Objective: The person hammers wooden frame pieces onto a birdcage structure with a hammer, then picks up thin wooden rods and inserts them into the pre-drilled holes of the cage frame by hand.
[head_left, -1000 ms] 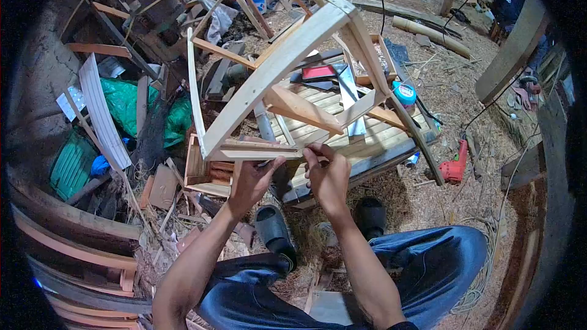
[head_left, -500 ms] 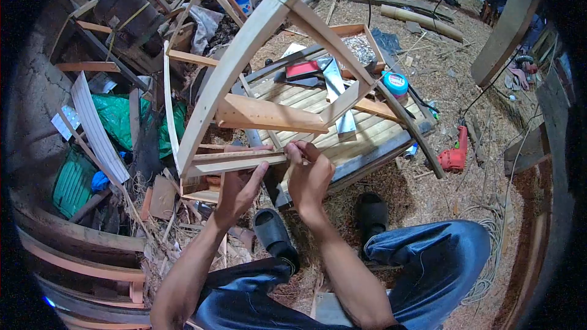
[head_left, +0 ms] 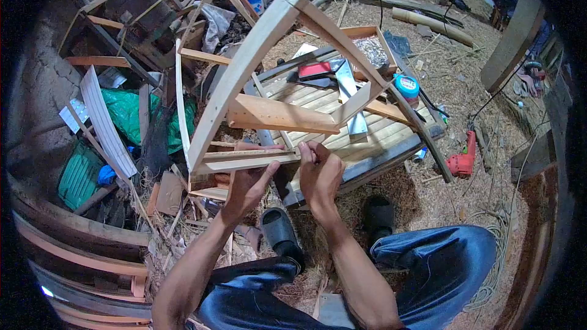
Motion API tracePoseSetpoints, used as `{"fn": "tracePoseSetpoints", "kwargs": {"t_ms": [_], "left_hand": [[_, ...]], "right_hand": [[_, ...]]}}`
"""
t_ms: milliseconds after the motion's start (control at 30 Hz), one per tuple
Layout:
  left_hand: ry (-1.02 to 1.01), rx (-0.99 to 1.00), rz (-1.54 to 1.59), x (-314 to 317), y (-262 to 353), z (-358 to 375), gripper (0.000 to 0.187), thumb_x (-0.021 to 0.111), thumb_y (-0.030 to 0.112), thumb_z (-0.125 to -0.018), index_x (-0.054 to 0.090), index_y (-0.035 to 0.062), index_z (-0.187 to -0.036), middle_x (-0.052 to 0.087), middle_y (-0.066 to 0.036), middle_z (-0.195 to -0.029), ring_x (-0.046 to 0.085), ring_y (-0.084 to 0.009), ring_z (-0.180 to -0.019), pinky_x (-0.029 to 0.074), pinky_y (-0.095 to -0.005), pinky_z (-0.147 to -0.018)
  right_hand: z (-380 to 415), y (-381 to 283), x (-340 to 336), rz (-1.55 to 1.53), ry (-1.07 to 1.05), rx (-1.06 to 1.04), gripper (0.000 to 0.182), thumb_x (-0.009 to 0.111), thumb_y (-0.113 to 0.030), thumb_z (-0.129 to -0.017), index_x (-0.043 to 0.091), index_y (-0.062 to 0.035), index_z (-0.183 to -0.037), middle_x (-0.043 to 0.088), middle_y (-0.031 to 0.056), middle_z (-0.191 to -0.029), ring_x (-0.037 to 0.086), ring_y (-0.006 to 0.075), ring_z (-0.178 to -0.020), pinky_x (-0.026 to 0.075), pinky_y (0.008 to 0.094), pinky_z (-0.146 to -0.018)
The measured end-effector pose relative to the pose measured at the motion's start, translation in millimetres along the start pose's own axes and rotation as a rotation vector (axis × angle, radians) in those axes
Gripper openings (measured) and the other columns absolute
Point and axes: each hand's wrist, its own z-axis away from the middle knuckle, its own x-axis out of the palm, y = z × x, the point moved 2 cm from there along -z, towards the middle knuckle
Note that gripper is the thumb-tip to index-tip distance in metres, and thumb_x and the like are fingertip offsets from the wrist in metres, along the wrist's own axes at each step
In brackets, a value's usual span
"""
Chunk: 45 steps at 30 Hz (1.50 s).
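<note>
A curved wooden frame (head_left: 247, 67) stands tilted in front of me, over a slatted wooden platform (head_left: 367, 156). Near its lower edge, my left hand (head_left: 249, 186) is wrapped round a light wooden strip (head_left: 244, 163) from below, thumb along its front side. My right hand (head_left: 321, 174) pinches at the strip's right end; whatever small thing may sit between those fingertips is too small to make out. Just above both hands, a wider board (head_left: 284, 114) with a row of small holes crosses the frame.
On the platform lie a red and black box (head_left: 315, 69), a metal square (head_left: 351, 101) and a blue round tub (head_left: 406, 85). A wooden tray (head_left: 370, 49) stands behind. At the right, a red power tool (head_left: 462, 157) rests on the shavings. Wood scraps and green sheeting (head_left: 137, 110) lie left.
The whole view has shifted, so the frame and platform sit slightly further right and lower. Both hands keep nearly the same hold on the strip.
</note>
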Motion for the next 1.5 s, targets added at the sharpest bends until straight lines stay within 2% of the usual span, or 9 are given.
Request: {"fn": "tracePoseSetpoints", "kwargs": {"t_ms": [200,400,633,733,800,933,1133,1200,1500], "left_hand": [[-0.004,-0.048,-0.009,-2.4,3.0,1.6,0.027,0.058,-0.002,-0.089,0.038,0.0029,-0.107,0.06,-0.017,-0.112,0.058,-0.0218,-0.11,0.048,-0.0305,-0.09],[-0.013,-0.085,0.259,1.0,-8.8,3.4,0.029,0.056,-0.004,-0.089,0.036,0.0036,-0.109,0.061,-0.015,-0.11,0.056,-0.0214,-0.113,0.047,-0.029,-0.094],[-0.022,-0.066,0.154,-2.8,-0.3,2.6,0.028,0.056,-0.002,-0.09,0.035,0.0032,-0.107,0.06,-0.016,-0.112,0.056,-0.0209,-0.112,0.046,-0.0289,-0.093],[-0.028,-0.073,0.023,-4.3,-0.7,3.4,0.028,0.056,-0.001,-0.09,0.035,0.0033,-0.107,0.06,-0.016,-0.113,0.056,-0.0208,-0.112,0.047,-0.0288,-0.092],[-0.034,-0.088,0.215,-1.8,-3.8,3.3,0.028,0.057,-0.002,-0.09,0.035,0.0034,-0.108,0.06,-0.016,-0.113,0.056,-0.0207,-0.112,0.048,-0.0289,-0.092],[-0.036,-0.07,0.193,1.0,-2.5,5.4,0.028,0.057,-0.003,-0.089,0.036,0.0034,-0.108,0.06,-0.015,-0.113,0.055,-0.0206,-0.113,0.049,-0.0294,-0.092],[-0.079,-0.036,0.017,-0.6,-0.1,4.3,0.028,0.056,-0.003,-0.09,0.036,0.0041,-0.109,0.058,-0.015,-0.115,0.055,-0.0204,-0.114,0.049,-0.03,-0.094],[-0.058,-0.053,0.182,0.9,-5.5,4.6,0.029,0.056,-0.002,-0.09,0.036,0.004,-0.11,0.058,-0.016,-0.115,0.055,-0.0205,-0.114,0.049,-0.0299,-0.095],[-0.058,-0.079,0.291,4.1,-11.8,4.4,0.027,0.056,-0.003,-0.09,0.036,0.004,-0.106,0.057,-0.016,-0.115,0.056,-0.0225,-0.115,0.049,-0.0299,-0.093]], "right_hand": [[3.5,2.1,5.6,0.179,0.077,-0.087,0.022,0.06,-0.028,-0.087,0.07,-0.0079,-0.083,0.063,0.019,-0.064,0.063,0.0378,-0.063,0.047,0.0444,-0.06],[3.0,4.7,8.5,0.166,0.068,-0.067,0.024,0.061,-0.029,-0.086,0.069,-0.0074,-0.082,0.062,0.0169,-0.063,0.062,0.0374,-0.061,0.047,0.0443,-0.059],[4.8,8.1,10.6,0.145,0.11,-0.116,0.021,0.061,-0.028,-0.087,0.069,-0.0091,-0.083,0.062,0.0175,-0.062,0.062,0.0376,-0.061,0.046,0.0447,-0.057],[4.9,10.1,9.8,0.146,0.065,-0.106,0.02,0.061,-0.028,-0.087,0.069,-0.0094,-0.084,0.063,0.0177,-0.064,0.062,0.0378,-0.061,0.047,0.0443,-0.057],[5.7,8.4,9.7,0.157,0.078,-0.104,0.02,0.061,-0.027,-0.087,0.069,-0.0091,-0.084,0.063,0.0178,-0.064,0.062,0.0377,-0.061,0.047,0.0442,-0.057],[5.1,6.6,9.3,0.11,0.104,-0.105,0.02,0.06,-0.027,-0.087,0.067,-0.0079,-0.084,0.063,0.0178,-0.065,0.063,0.0373,-0.061,0.047,0.0436,-0.056],[7.5,8.8,8.3,0.111,0.107,-0.146,0.018,0.06,-0.023,-0.087,0.064,-0.0063,-0.085,0.063,0.0179,-0.064,0.064,0.0371,-0.062,0.047,0.0436,-0.056],[7.7,10.9,8.6,0.108,0.108,-0.163,0.018,0.06,-0.023,-0.087,0.064,-0.0058,-0.085,0.063,0.0178,-0.063,0.063,0.0374,-0.061,0.047,0.0438,-0.056],[9.1,11.5,6.9,0.075,0.09,-0.173,0.021,0.058,-0.023,-0.089,0.064,-0.0034,-0.085,0.062,0.0165,-0.061,0.063,0.0356,-0.059,0.047,0.0432,-0.054]]}}
